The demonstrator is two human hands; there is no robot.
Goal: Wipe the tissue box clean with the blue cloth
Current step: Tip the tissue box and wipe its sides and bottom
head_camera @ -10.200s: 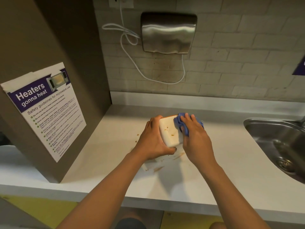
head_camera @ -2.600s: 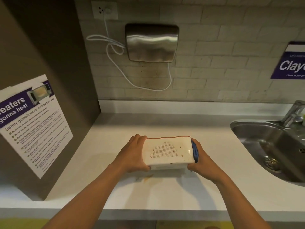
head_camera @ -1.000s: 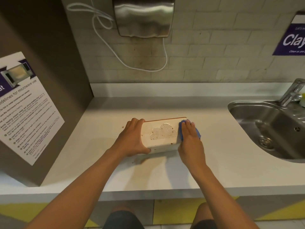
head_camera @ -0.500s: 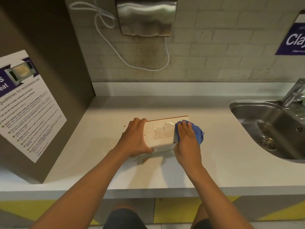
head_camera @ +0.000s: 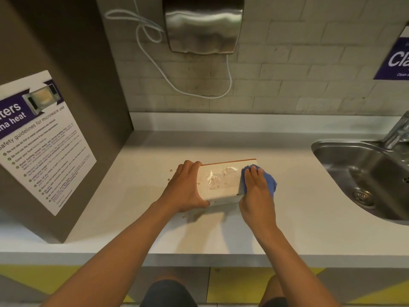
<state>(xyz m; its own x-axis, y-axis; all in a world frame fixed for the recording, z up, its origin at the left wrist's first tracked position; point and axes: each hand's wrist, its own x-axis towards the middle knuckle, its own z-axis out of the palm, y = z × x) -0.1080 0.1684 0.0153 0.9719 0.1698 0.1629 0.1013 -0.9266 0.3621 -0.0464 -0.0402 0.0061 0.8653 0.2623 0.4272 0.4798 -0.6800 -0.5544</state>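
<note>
The white tissue box (head_camera: 221, 183) stands tipped on the counter, its cloud-shaped perforated face toward me and a thin brown edge along the top. Small brown specks mark that face. My left hand (head_camera: 187, 188) grips the box's left end, fingers over the top and thumb under the lower corner. The crumpled blue cloth (head_camera: 269, 181) lies against the box's right end. My right hand (head_camera: 255, 191) presses it there with fingers stretched flat over it. The right end of the box is hidden under the cloth.
The white counter (head_camera: 287, 229) carries brown crumbs left of the box. A steel sink (head_camera: 363, 173) with a tap is at the right. A brown panel with a microwave safety poster (head_camera: 42, 142) stands at the left. A steel wall unit (head_camera: 203, 25) with a white cord hangs above.
My right hand and the cloth have slid a little to the right across the box's face, uncovering more of the cloud pattern. My left hand keeps its grip.
</note>
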